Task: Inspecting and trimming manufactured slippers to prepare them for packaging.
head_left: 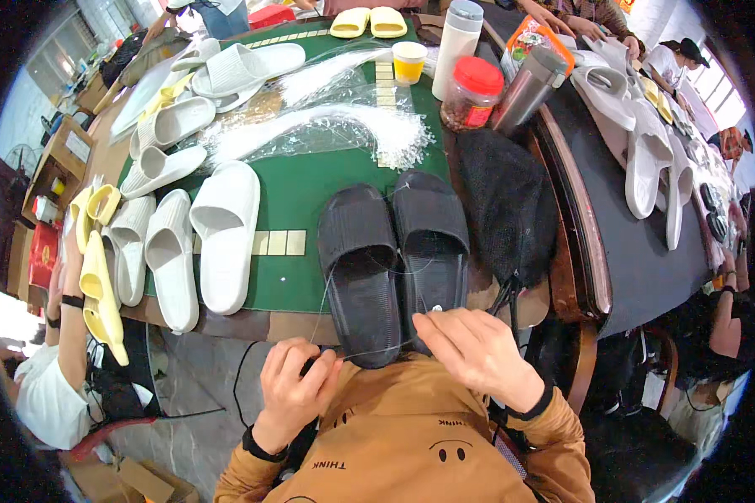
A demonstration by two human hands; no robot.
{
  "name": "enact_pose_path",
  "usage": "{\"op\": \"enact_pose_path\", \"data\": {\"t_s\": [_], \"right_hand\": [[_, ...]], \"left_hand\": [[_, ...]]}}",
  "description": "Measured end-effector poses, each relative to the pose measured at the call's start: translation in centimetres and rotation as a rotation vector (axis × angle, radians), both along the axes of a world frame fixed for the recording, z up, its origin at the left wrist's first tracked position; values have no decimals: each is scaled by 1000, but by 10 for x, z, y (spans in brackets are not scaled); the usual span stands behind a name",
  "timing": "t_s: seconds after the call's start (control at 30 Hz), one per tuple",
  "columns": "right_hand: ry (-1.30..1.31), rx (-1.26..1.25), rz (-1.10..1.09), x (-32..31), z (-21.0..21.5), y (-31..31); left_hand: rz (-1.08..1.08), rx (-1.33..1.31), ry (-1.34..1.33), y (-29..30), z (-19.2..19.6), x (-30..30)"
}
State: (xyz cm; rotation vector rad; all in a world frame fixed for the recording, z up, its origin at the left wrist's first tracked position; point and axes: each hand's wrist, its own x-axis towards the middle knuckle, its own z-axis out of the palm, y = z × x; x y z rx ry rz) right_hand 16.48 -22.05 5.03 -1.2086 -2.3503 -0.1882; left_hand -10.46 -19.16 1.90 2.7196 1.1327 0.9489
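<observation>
Black slippers (394, 251): two, a pair, side by side and touching, toes pointing away from the person, heels at the near edge of the bench (310, 189), on its green surface.
Thin clear thread (369, 352): one strand, stretched between the two hands across the heels of the pair.
Left hand (294, 390): closed in a pinch on the thread and a small dark object, just below the heel of the left slipper.
Right hand (478, 352): fingers drawn narrow, pinching the other end of the thread, resting against the heel of the right slipper.
White slippers (201, 239): a loose group to the left of the black pair, three lying nearest in a row, more beyond; exact count unclear.
Yellow slippers (96, 277): several at the left bench edge, one pair (367, 22) at the far end.
Clear thread bundles (327, 126): two heaps, behind the black pair.
Black mesh bag (503, 210): one, just right of the pair.
Red-lidded jar (471, 92): one. Yellow cup (409, 62): one. Steel flask (528, 88): one. White bottle (457, 46): one.
</observation>
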Motion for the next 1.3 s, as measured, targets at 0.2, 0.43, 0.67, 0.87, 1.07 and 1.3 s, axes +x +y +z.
{"op": "enact_pose_path", "data": {"t_s": [0.2, 0.43, 0.67, 0.87, 1.07, 1.3], "right_hand": [[-173, 56, -60, 6, 7, -20], [-80, -76, -222, 12, -16, 3], [-115, 48, -323, 9, -49, 46], [-259, 30, -414, 7, -57, 67], [-343, -89, -469, 3, -68, 77], [-314, -64, -451, 2, -64, 81]], "left_hand": [[-34, 6, -22, 3, -2, 10], [-21, 55, -22, 25, -10, 32], [-8, -3, -30, 60, -20, 57], [-147, -265, 14, 64, -12, 61], [-334, -227, 232, 74, -13, 61], [-267, -99, 275, 74, -19, 74]]}}
